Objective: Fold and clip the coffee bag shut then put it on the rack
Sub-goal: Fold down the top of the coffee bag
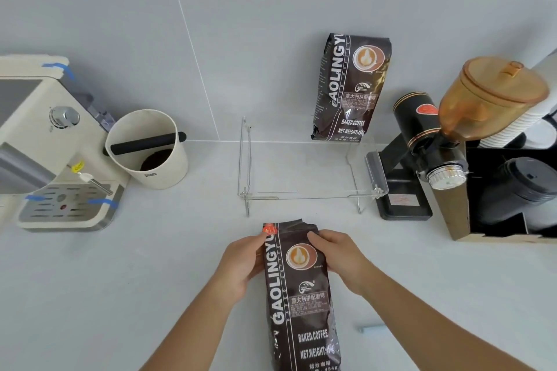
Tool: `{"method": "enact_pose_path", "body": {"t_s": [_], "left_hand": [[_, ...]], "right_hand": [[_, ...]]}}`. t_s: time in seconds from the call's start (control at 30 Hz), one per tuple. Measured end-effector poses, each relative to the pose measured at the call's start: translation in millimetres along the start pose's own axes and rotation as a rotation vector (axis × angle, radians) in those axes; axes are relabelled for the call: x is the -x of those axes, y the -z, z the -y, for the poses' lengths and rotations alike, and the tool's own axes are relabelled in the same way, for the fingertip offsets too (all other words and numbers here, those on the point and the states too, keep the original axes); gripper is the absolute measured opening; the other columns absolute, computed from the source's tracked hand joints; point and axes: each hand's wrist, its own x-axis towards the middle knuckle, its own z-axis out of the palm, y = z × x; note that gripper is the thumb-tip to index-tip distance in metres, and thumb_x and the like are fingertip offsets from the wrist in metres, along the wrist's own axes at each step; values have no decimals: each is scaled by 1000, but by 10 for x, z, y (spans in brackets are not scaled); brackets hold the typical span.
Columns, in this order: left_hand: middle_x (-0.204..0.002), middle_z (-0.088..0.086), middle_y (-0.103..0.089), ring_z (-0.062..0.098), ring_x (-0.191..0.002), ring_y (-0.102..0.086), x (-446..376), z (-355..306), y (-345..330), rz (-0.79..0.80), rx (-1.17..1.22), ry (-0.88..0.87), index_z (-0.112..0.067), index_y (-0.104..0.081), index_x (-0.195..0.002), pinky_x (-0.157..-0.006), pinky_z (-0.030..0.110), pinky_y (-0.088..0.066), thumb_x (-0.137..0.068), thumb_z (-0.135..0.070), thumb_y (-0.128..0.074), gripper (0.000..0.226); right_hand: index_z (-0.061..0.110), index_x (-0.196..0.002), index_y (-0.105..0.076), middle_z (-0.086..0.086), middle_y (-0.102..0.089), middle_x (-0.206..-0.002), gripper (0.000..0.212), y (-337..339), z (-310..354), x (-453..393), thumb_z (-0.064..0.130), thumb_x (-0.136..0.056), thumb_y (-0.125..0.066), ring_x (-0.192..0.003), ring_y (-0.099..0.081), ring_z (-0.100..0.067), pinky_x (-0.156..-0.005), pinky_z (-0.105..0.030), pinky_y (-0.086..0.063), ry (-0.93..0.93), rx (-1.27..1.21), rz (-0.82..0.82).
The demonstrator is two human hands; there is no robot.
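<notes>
The coffee bag (pixel 298 295) in the grip reads GAOLINGYU, BAKED COFFEE, NET.WEIGHT — the second bag (pixel 351 87) beyond the grip reads the same.

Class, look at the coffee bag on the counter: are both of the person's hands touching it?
Touching. The head view shows the left hand gripping the coffee bag's left top edge, and the right hand pressing fingers on its right top.
</notes>
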Motion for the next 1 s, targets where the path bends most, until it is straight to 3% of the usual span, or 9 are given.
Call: {"method": "enact_pose_path", "body": {"t_s": [0.1,0.17,0.27,0.37,0.47,0.57,0.7,0.83,1.0], "left_hand": [[-97,21,-76,24,-75,-70,107,-47,35,-25,-24,-65,4,-70,-91,-74,32,-56,-88,-27,-65,31],[-95,21,-76,23,-73,-70,230,-82,46,-25,-48,-112,3,-71,-87,-72,30,-55,-87,-24,-66,27],[-90,19,-78,23,-75,-70,438,-104,50,-3,-62,-173,3,-72,-84,-77,32,-57,-86,-23,-67,27],[-87,19,-78,23,-77,-70,632,-99,46,6,-104,-237,-6,-74,-71,-89,41,-55,-85,-27,-67,26],[-88,23,-75,21,-76,-66,740,-101,9,-4,-151,-316,-7,-75,-72,-93,47,-52,-86,-29,-65,27],[-82,26,-71,20,-76,-58,777,-136,16,29,-194,-403,-7,-75,-77,-84,44,-50,-82,-41,-66,35],[-78,10,-61,19,-77,-53,817,-178,86,63,-207,-478,-1,-72,-81,-79,37,-42,-72,-54,-68,54],[-88,26,-74,18,-80,-59,1110,-138,255,70,-169,-548,-8,-78,-81,-83,39,-47,-84,-30,-68,24],[-78,9,-77,11,-72,-59,1136,-242,196,67,-222,-526,-13,-79,-77,-79,33,-46,-87,-23,-67,18]], "right_hand": [[-1,-88,-66,-23,-72,-88,44,-67,48,163,42,-88,-62,-76,-64,-20,-73,-37,-48,59,0,-19],[2,-89,-70,-17,-76,-93,41,-96,115,295,41,-91,-59,-77,-69,-19,-77,-35,-53,92,-40,-27],[-1,-84,-69,-13,-76,-83,35,-113,227,481,31,-94,-58,-73,-68,-20,-74,-35,-53,159,-97,-54],[-2,-74,-64,-11,-66,-74,30,-117,291,671,21,-92,-60,-71,-59,-21,-66,-32,-46,226,-79,-101],[3,-67,-64,-10,-65,-71,27,-78,313,824,15,-91,-61,-66,-57,-19,-58,-27,-46,273,-44,-126],[10,-63,-65,-10,-66,-67,29,-46,334,950,10,-91,-60,-63,-59,-18,-57,-27,-48,333,-60,-127],[12,-61,-63,-9,-67,-66,32,-41,364,1041,8,-93,-58,-63,-62,-14,-55,-24,-51,411,-56,-132],[9,-63,-63,-2,-63,-61,31,-251,349,1331,6,-93,-57,-58,-56,-10,-56,-20,-48,515,-64,-142],[-5,-70,-62,7,-65,-54,25,-221,375,1305,2,-93,-55,-51,-57,-2,-51,-11,-47,544,-76,-185]]}}
